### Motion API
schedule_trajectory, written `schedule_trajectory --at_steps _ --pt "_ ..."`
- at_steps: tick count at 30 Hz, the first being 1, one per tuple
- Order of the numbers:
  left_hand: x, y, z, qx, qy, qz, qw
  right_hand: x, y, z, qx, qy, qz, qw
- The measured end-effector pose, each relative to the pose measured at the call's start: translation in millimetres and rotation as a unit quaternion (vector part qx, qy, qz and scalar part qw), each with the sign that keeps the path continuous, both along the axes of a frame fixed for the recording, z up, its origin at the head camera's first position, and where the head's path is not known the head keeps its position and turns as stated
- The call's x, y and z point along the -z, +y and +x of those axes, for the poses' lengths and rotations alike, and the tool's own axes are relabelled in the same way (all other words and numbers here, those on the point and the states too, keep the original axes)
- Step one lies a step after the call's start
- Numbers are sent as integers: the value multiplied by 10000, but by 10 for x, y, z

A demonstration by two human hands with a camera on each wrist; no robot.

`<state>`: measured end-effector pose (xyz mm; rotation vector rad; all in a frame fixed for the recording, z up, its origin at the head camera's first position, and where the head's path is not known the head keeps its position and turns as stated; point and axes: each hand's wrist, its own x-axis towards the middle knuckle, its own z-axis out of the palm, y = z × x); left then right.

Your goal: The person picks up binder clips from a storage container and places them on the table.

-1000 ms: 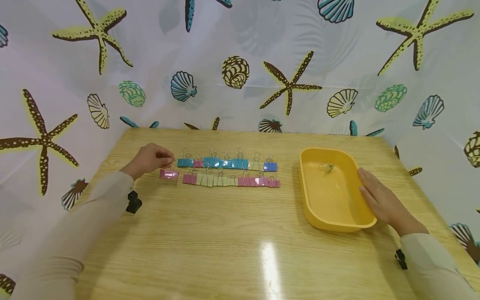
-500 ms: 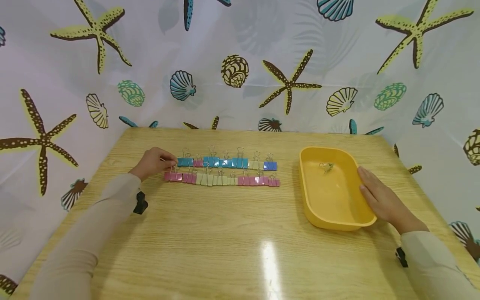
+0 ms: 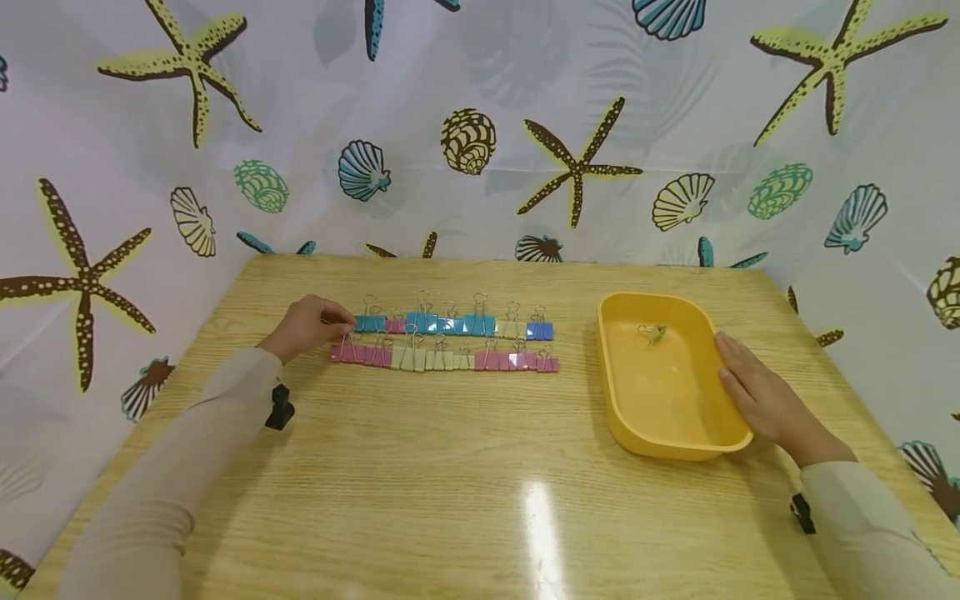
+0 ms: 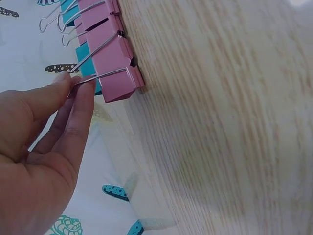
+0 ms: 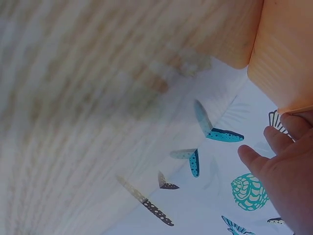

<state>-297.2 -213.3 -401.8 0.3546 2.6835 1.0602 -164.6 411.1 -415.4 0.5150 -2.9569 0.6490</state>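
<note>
In the head view my left hand (image 3: 306,327) is at the left end of the front row of binder clips. Its thumb and fingertips pinch the wire handles of a pink binder clip (image 4: 117,81), which stands against the neighbouring pink clip in the left wrist view. The front row continues with pale green clips (image 3: 408,359) and more pink clips (image 3: 497,361). Behind it runs a row of mostly blue clips (image 3: 422,323), handles up. My right hand (image 3: 765,404) rests against the right side of a yellow tray (image 3: 618,417), fingers fairly straight. One small yellow-green clip (image 3: 657,334) lies inside.
The wooden table (image 3: 420,483) extends in front of both rows. A white cloth (image 3: 420,217) printed with shells and starfish hangs behind the table and along its sides.
My left hand has moved right and set the pink binder clip at the left end of the front row, then pushed it slightly closer to its neighbour. The right hand and tray have stayed put.
</note>
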Motion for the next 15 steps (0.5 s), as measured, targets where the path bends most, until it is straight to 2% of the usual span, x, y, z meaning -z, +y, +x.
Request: schedule_trajectory --at_steps 7,11,15 --pt "-6 -40 -15 275 69 -385 9989 8 3 -2 25 -38 -5 10000" --pt "-117 44 23 340 327 -638 9968 -2 6 2 43 -49 5 10000" --pt "-272 289 93 392 547 -1047 9922 -5 3 4 45 -58 11 10000"
